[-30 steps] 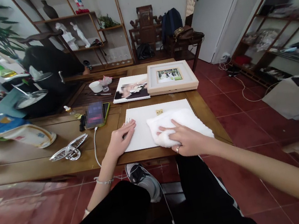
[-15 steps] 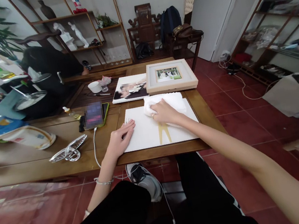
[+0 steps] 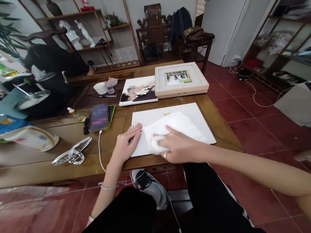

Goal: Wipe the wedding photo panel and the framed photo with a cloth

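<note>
A white board [image 3: 141,146] lies flat at the table's front edge. My right hand [image 3: 178,146] grips a bunched white cloth [image 3: 171,125] near the board's front edge, and the cloth spreads over much of the board. Only a small bit of the yellow marking on the board shows, above the cloth. My left hand [image 3: 127,143] rests flat on the board's left edge, its fingers stretched out and holding nothing. Small dark writing on the board lies by those fingertips.
Behind the board are a framed photo [image 3: 180,79] and a photo panel [image 3: 136,91]. To the left lie a phone [image 3: 101,115] with a white cable, a dropper bottle [image 3: 76,114], a clear hair claw [image 3: 73,152] and a blue-white packet [image 3: 14,130].
My right hand has pulled the cloth from the board's far side toward its front edge, covering most of the yellow marking. My left hand stays in place on the board.
</note>
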Available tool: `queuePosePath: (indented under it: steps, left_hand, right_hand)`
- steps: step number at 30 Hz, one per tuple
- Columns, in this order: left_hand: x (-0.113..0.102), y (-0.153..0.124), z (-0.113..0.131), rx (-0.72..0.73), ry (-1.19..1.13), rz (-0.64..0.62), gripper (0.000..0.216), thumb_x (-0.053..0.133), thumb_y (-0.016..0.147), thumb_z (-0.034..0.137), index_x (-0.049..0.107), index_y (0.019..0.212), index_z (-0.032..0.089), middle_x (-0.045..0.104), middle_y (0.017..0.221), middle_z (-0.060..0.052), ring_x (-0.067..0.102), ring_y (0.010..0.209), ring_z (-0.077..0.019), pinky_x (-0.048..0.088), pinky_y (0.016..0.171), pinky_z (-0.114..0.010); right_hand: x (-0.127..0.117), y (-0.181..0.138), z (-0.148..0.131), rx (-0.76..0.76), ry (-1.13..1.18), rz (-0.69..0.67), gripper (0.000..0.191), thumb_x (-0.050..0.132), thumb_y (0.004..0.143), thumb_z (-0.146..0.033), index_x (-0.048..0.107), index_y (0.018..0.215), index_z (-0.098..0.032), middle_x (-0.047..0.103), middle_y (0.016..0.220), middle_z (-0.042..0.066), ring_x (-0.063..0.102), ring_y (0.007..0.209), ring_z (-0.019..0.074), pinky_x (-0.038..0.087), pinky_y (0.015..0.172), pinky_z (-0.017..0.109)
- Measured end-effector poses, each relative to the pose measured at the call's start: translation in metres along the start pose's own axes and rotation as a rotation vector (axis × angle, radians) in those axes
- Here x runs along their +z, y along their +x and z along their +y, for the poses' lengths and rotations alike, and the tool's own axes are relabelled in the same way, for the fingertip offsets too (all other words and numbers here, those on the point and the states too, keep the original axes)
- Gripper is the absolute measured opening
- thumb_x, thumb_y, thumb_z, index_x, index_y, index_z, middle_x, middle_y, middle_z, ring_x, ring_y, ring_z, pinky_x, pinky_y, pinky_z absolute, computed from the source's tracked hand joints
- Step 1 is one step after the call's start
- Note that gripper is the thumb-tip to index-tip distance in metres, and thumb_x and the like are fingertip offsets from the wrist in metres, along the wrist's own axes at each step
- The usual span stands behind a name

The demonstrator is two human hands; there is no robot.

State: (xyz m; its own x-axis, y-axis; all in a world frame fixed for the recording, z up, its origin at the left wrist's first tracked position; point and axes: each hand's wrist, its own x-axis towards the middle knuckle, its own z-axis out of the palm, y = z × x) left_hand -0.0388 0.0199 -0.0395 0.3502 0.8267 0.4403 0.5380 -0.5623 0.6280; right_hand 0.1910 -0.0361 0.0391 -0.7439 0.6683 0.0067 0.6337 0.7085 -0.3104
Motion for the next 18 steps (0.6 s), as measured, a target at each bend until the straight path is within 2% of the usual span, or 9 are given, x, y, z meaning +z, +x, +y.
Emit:
queuePosePath:
  steps: [3,6,9,13,18]
  left_hand:
    - [0.001,0.000,-0.003,0.010,0.003,0.000,0.036,0.050,0.095,0.037,0.070,0.116,0.016,0.063,0.127,-0.010,0.057,0.123,-0.0248,0.039,0.112,-0.047]
    - [0.001,0.000,-0.005,0.013,0.005,0.002,0.035,0.050,0.094,0.037,0.070,0.116,0.017,0.064,0.126,-0.008,0.057,0.123,-0.0242,0.039,0.112,-0.047]
    - [0.001,0.000,-0.005,0.012,0.005,0.001,0.034,0.050,0.094,0.037,0.069,0.116,0.018,0.064,0.126,-0.008,0.057,0.123,-0.0239,0.039,0.112,-0.047]
    - [0.001,0.000,-0.004,0.017,-0.003,0.005,0.035,0.051,0.094,0.037,0.070,0.116,0.018,0.064,0.125,-0.009,0.058,0.122,-0.0249,0.039,0.112,-0.049]
    - [0.001,0.001,-0.002,0.014,-0.013,0.011,0.035,0.050,0.094,0.037,0.070,0.115,0.017,0.063,0.126,-0.010,0.057,0.123,-0.0255,0.038,0.113,-0.048]
  right_hand:
    - [-0.009,0.033,0.029,0.150,-0.103,0.051,0.022,0.046,0.087,-0.021,0.066,0.092,-0.014,0.072,0.102,0.013,0.064,0.097,0.0278,0.032,0.101,0.044]
    - [-0.017,0.064,0.053,0.260,-0.144,0.098,0.026,0.043,0.088,-0.023,0.066,0.097,-0.013,0.072,0.101,0.015,0.062,0.099,0.0289,0.036,0.093,0.039]
    - [-0.021,0.082,0.065,0.293,-0.141,0.116,0.029,0.040,0.089,-0.024,0.066,0.097,-0.012,0.071,0.103,0.017,0.062,0.101,0.0302,0.038,0.087,0.037]
    - [-0.018,0.082,0.058,0.270,-0.137,0.101,0.026,0.043,0.086,-0.023,0.066,0.094,-0.014,0.071,0.101,0.015,0.062,0.099,0.0294,0.037,0.089,0.039]
    - [-0.005,0.045,0.017,0.127,-0.119,0.030,0.024,0.045,0.083,-0.019,0.066,0.094,-0.014,0.069,0.108,0.017,0.061,0.107,0.0307,0.029,0.102,0.051]
